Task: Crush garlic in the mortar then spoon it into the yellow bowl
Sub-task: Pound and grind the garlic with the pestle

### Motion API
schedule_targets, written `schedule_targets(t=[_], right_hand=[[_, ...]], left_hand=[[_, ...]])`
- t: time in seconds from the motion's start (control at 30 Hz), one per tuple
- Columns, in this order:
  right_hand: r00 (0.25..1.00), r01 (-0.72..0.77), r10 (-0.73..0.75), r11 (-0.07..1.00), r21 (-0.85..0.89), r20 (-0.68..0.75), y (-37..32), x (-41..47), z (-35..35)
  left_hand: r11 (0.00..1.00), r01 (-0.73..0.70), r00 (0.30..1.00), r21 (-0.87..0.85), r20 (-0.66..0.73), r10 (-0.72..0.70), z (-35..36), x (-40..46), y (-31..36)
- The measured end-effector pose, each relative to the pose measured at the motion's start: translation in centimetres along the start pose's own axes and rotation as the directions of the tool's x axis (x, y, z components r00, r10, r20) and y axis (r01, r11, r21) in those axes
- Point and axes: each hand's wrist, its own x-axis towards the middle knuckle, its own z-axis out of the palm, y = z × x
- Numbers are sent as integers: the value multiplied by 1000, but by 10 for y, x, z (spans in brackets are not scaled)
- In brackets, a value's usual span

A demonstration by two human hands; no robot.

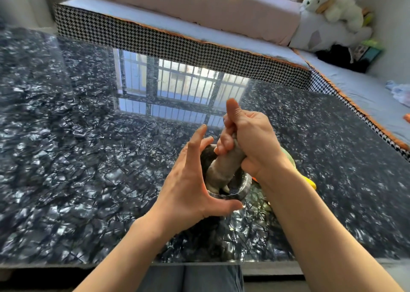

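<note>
Head view: right fingers [224, 144] grip pestle [224, 169] inside mortar [241, 186]; left fingers [197, 141] spread, empty.

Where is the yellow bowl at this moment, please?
In the head view the yellow bowl sits on the dark table, right of the mortar, mostly hidden behind the right hand and its forearm.

Glossy dark marble-look bench [88, 158]; polished stone mortar [243, 184]; matt grey stone pestle [224, 165]; fluffy plush toy [328, 5].
</note>
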Motion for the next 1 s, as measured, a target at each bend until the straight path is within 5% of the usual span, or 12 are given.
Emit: schedule_targets(t=[0.13, 0.37, 0.6, 0.83, 1.0], right_hand=[[996, 87, -83, 991, 100, -41, -17, 0, -3], [1000, -4, 4, 1000, -2, 19, 5, -3, 7], [996, 85, -86, 996, 38, 22, -12, -3, 0], [999, -33, 32, 999, 0, 41, 0, 3, 3], [990, 140, -137, 982, 127, -33, -23, 3, -2]], left_hand=[[1000, -6, 1000, 13, 3, 6, 0, 1, -2], [997, 2, 1000, 73, 3, -2, 1, 2, -1], [996, -11, 1000, 91, 8, 11, 1, 2, -2], [997, -18, 1000, 74, 7, 17, -1, 1, 0], [996, -18, 1000, 91, -6, 18, 0, 2, -2]])
